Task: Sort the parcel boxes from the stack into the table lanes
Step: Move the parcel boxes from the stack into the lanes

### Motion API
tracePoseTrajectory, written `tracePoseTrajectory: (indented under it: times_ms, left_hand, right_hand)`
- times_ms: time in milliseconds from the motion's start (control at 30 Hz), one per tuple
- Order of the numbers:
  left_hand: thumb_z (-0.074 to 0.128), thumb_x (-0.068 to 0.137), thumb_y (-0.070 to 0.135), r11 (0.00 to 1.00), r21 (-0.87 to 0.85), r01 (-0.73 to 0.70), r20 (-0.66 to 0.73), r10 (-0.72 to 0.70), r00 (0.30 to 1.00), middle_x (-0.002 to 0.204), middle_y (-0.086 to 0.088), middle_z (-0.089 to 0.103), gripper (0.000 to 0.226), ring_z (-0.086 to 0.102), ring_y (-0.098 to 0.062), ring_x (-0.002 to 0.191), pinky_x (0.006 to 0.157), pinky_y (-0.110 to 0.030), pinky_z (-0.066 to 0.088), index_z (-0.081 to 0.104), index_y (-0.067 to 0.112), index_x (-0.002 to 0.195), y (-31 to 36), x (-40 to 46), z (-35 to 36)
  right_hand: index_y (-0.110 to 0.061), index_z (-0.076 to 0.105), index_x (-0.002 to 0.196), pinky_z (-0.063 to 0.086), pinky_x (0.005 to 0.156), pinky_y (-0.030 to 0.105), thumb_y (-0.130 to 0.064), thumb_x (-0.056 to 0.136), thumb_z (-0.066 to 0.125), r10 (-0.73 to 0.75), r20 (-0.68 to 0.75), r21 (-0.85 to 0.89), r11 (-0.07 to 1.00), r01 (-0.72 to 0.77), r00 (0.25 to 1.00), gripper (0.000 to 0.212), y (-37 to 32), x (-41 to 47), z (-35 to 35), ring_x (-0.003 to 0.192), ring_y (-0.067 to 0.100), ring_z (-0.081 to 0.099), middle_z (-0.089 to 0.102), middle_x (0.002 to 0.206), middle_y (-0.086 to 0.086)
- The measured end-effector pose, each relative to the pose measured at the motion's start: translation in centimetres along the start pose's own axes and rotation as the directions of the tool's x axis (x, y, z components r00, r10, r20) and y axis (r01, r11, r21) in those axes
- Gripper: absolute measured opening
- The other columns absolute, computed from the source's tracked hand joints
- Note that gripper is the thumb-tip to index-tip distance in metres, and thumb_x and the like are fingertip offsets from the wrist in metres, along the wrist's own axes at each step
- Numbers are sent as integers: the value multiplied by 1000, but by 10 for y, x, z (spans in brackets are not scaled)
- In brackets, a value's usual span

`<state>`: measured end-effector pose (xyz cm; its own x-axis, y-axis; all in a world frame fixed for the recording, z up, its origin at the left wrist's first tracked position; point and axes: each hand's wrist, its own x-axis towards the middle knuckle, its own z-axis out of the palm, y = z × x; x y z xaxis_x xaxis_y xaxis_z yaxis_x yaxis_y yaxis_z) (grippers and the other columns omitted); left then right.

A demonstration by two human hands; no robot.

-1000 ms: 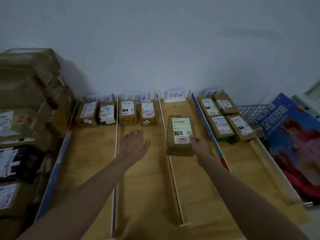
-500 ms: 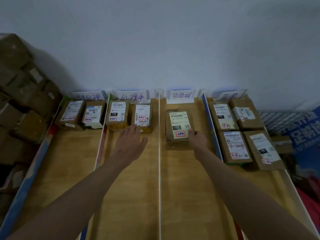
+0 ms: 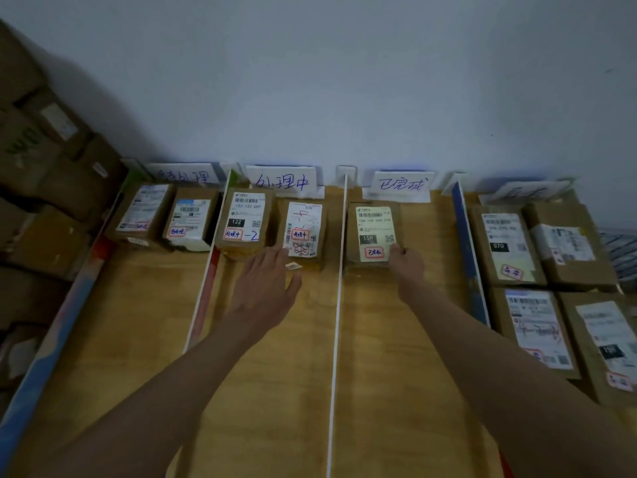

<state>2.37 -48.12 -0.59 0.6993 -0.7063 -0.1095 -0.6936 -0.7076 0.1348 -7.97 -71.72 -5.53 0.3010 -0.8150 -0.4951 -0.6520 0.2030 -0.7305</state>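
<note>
A brown parcel box (image 3: 374,232) with a yellowish label lies at the far end of the third lane, below a handwritten sign (image 3: 400,185). My right hand (image 3: 406,267) grips its near right corner. My left hand (image 3: 267,288) hovers flat with fingers apart over the second lane, just before two labelled boxes (image 3: 245,220) (image 3: 303,231). The first lane holds two boxes (image 3: 143,212) (image 3: 189,219). The fourth lane holds several boxes (image 3: 505,246). The stack of cardboard boxes (image 3: 41,174) rises at the left.
White and blue divider strips (image 3: 336,322) (image 3: 470,257) separate the wooden table lanes (image 3: 396,357). Handwritten signs (image 3: 281,181) stand against the white wall at each lane's far end. A wire basket (image 3: 620,250) sits at the far right.
My right hand has pushed the parcel box farther up the third lane toward the wall sign. My left hand moved forward with it, closer to the second lane's boxes.
</note>
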Motion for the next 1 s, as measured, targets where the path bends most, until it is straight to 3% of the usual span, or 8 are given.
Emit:
tracePoseTrajectory:
  times_ms: [67,167,233,333,433,533,767,1000]
  left_hand:
    - [35,101,47,1000,-3,-1,11,1,1000,150,-4,41,58,35,-20,139,117,-35,21,36,13,148,-3,-3,2]
    - [36,101,46,1000,-12,-4,18,5,1000,151,-4,40,57,33,-20,141,118,-36,21,36,14,149,-7,-14,-1]
    - [38,101,45,1000,-15,-4,6,4,1000,150,-4,42,55,35,-20,139,117,-36,23,38,15,147,-12,-23,-8]
    - [39,100,44,1000,-14,9,-14,-9,1000,146,-3,45,52,37,-20,136,115,-36,24,42,16,144,-23,-42,-24]
    - [36,101,44,999,3,36,-26,-36,999,148,-3,42,52,35,-20,138,116,-36,22,40,16,144,-40,-69,-44]
    - [35,102,44,997,10,82,-50,-81,995,151,-6,40,55,34,-22,139,116,-37,23,38,13,147,-63,-105,-64]
    - [36,102,45,982,9,190,-93,-188,978,152,-7,40,57,34,-22,140,117,-37,23,37,12,149,-138,-213,-101]
    - [34,102,49,958,11,288,-100,-286,953,151,-3,40,58,35,-22,140,117,-39,27,34,16,148,-220,-340,-117]
  right_hand:
    - [7,56,124,49,83,38,-31,106,38,19,6,-8,1000,-19,1000,46,-1,-2,2,111,33,58,60,124,21]
    - [7,44,136,47,102,47,-29,105,40,-12,-26,-36,999,11,1000,47,-7,-18,-2,122,36,53,49,137,22]
    - [4,38,141,45,105,49,-27,104,43,-104,-77,-113,989,94,992,48,-11,-38,-5,128,36,46,39,144,20]
    - [0,42,136,45,102,44,-23,101,48,-318,-122,-307,913,269,940,42,-17,-79,-11,127,34,45,43,139,18]
    - [-8,44,137,42,103,43,-22,99,49,-511,-16,-464,765,446,859,40,-23,-128,-12,126,29,45,47,138,12]
    - [-9,45,137,39,107,43,-24,100,45,-611,113,-603,585,542,784,40,-30,-180,-3,128,28,45,49,139,10]
    - [-19,36,148,24,119,42,-40,101,39,-658,313,-605,418,678,685,52,-33,-308,40,142,23,33,41,151,3]
    - [-18,33,151,25,118,43,-43,102,36,-704,423,-601,254,758,571,54,-23,-433,100,143,25,31,37,154,3]
